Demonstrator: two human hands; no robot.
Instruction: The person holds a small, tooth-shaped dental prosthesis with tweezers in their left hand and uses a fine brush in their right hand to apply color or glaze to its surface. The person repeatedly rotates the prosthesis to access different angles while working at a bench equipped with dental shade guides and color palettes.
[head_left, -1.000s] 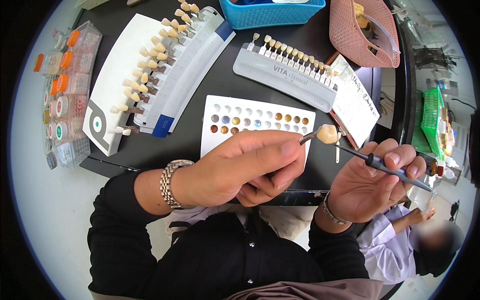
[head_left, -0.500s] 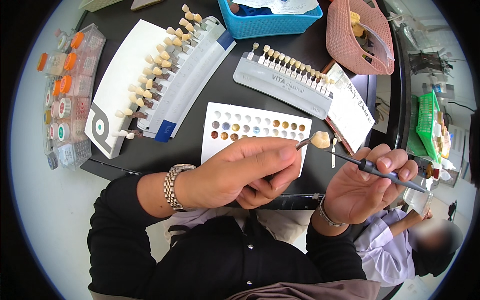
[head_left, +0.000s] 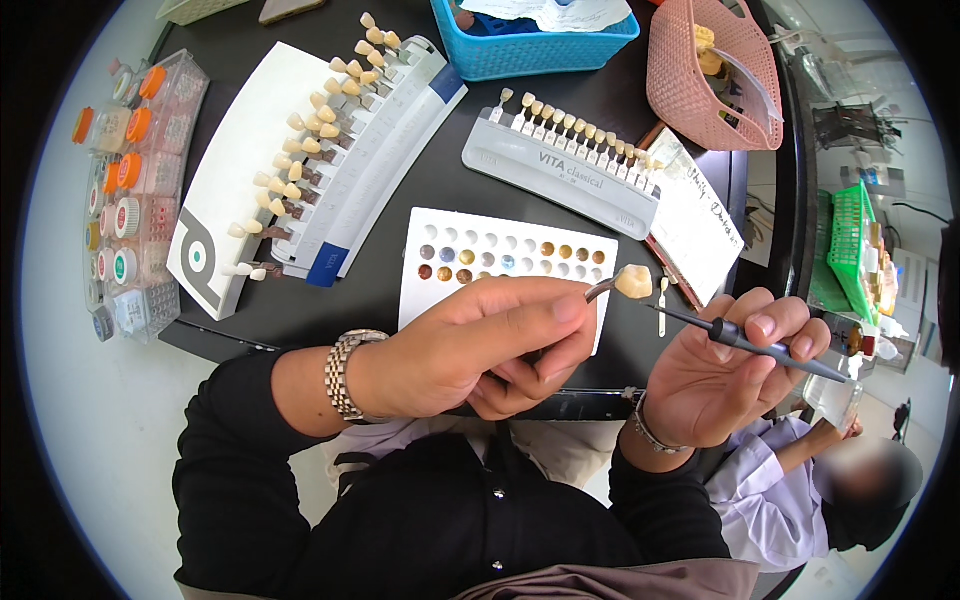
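Note:
Between the fingers of my left hand is the handle of a curved metal holder, and a tooth-shaped ceramic crown sits on its tip. My right hand pinches a dark fine-tipped brush, its thin point facing the crown with a small gap between them. Under and beyond my left hand lies a white palette with rows of round wells, some filled with brown, yellow, blue and grey pastes. A single shade tab lies on the dark table behind the brush tip.
A grey tooth shade guide and a larger white one stand beyond the palette. Blue and pink baskets are at the back. Bottles in a clear rack line the left. A written-on pad and a seated person are at right.
The view has shifted slightly, so most things appear a little further left. Both hands keep their grips, and the brush tip stays near the crown.

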